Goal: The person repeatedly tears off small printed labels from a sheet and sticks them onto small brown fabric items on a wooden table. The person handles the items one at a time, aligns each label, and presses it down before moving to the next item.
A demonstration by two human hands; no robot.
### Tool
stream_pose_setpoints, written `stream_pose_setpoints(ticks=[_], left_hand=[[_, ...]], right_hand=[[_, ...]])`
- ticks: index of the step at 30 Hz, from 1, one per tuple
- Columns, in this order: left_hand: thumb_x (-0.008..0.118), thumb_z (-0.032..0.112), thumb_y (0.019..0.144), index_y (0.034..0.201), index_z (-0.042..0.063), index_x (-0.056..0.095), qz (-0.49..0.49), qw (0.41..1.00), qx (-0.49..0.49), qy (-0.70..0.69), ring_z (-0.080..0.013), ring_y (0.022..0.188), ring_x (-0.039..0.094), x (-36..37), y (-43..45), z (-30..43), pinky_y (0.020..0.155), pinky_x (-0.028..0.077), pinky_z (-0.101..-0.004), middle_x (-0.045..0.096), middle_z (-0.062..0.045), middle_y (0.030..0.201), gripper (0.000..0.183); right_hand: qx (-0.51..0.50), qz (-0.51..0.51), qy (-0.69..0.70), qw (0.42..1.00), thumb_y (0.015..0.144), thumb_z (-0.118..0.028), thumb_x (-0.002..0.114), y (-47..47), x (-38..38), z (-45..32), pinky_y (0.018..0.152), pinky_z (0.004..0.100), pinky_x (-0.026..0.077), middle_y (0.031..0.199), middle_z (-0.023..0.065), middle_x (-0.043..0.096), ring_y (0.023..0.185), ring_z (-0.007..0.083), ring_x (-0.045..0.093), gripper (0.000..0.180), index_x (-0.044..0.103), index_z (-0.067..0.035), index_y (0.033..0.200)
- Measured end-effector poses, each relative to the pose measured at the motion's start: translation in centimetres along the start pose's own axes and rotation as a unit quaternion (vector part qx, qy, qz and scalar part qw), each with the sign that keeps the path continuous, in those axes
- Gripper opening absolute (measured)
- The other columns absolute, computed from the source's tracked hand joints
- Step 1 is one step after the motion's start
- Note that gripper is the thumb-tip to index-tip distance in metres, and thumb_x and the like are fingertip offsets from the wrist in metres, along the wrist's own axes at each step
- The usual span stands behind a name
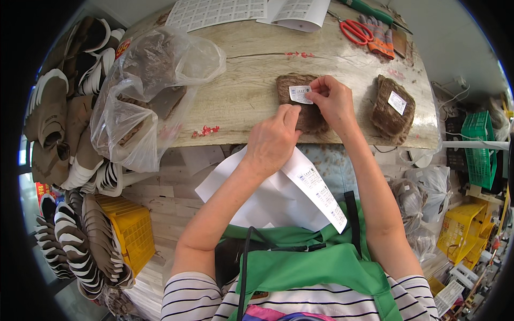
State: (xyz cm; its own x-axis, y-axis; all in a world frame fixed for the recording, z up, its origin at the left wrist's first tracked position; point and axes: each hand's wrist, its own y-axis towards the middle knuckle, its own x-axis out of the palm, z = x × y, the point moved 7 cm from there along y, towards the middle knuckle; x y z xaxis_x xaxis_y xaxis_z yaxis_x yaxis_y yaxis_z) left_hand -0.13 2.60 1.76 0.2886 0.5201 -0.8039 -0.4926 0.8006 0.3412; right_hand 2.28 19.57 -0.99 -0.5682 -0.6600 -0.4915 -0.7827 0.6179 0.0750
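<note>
Between thumb and forefinger, my right hand [332, 100] pinches a small white printed label [299, 94] against a stack of brown fur pieces [289, 82]. My left hand [273, 138] rests at the near edge of that stack, its fingertips just below the label. A white sheet of labels [317, 188] is gripped in it and hangs down past the table edge to my lap, with one printed strip curled over. To the right lies a second brown fur stack [385, 116], which bears its own white label [397, 102].
A clear plastic bag [136, 88] with brown pieces sits at the table's left. Label sheets [217, 14], red-handled scissors [357, 32], a work glove [379, 40] and a green-handled tool [369, 11] lie at the back. Cut pieces [52, 108] hang left; yellow crates [128, 232] stand below.
</note>
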Motion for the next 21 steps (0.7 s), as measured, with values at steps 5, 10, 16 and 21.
stream_pose_setpoints(ticks=[5, 10, 16, 21], left_hand=[[0.076, 0.015, 0.08, 0.136, 0.002, 0.05, -0.068, 0.996, -0.045, 0.031, -0.0342, 0.078, 0.066, 0.8, 0.4, -0.4, 0.063, 0.054, -0.0429, 0.054, -0.014, 0.114, 0.063], [0.073, 0.015, 0.084, 0.132, -0.005, 0.051, -0.095, 0.993, -0.025, 0.058, -0.0335, 0.073, 0.069, 1.0, 0.6, -0.5, 0.063, 0.056, -0.0425, 0.053, -0.018, 0.107, 0.056], [0.074, 0.018, 0.083, 0.131, -0.002, 0.053, -0.119, 0.991, -0.034, 0.053, -0.0357, 0.075, 0.068, 1.1, 0.8, -0.6, 0.065, 0.056, -0.0445, 0.056, -0.017, 0.106, 0.055], [0.077, 0.023, 0.081, 0.144, 0.006, 0.042, -0.143, 0.985, -0.093, 0.013, -0.0399, 0.084, 0.067, 1.0, 1.0, -1.5, 0.071, 0.054, -0.0481, 0.062, -0.018, 0.11, 0.074]], right_hand=[[0.015, -0.01, -0.032, 0.999, 0.077, -0.001, 0.078, 0.1, 0.1, -0.2, 0.069, 0.0267, 0.054, 0.083, 0.0057, 0.071, 0.074, 0.011, 0.065, 0.022, 0.069, 0.001, 0.096], [0.023, -0.006, -0.079, 0.997, 0.074, -0.008, 0.082, 0.2, 0.1, -0.3, 0.067, 0.0281, 0.054, 0.081, 0.0066, 0.07, 0.073, 0.0125, 0.065, 0.025, 0.068, 0.0, 0.093], [0.044, 0.017, -0.237, 0.97, 0.065, -0.028, 0.091, 0.0, -0.4, -1.6, 0.072, 0.0377, 0.054, 0.081, 0.0099, 0.069, 0.075, 0.0245, 0.067, 0.054, 0.062, -0.003, 0.103], [0.04, 0.067, -0.181, 0.98, 0.06, -0.034, 0.094, -0.2, -1.8, -0.1, 0.076, 0.0398, 0.053, 0.094, 0.0122, 0.068, 0.086, 0.0278, 0.067, 0.07, 0.058, -0.004, 0.112]])
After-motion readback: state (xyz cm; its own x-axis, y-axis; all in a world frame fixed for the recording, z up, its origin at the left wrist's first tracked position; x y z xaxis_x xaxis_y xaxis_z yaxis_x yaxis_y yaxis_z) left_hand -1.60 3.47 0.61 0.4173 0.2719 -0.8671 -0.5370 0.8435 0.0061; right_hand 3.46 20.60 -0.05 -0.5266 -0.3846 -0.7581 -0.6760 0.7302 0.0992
